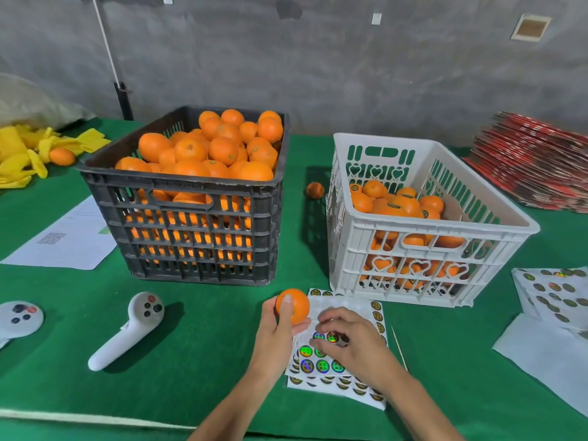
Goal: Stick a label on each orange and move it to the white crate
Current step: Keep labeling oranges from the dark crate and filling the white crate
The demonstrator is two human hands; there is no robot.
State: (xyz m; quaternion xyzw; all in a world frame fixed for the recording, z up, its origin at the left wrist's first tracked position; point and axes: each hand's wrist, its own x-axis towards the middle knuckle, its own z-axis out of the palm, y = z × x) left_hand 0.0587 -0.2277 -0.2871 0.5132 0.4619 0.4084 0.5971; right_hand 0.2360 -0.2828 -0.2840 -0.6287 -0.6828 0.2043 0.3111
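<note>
The job is only partly done. The white crate [426,237] holds a low layer of oranges with small dark labels on them, while the black crate [187,198] is heaped full with plain ones, so lots are left. The left hand [280,332] holds one orange [294,305] just above the desk [206,361], with no label showing on it. The right hand [350,338] has its fingers curled down on the sticker sheet [321,358], pinching at a shiny round label [332,338]. The words on the labels are too small to read. A paper [63,240] on the left shows a square code, also unreadable.
</note>
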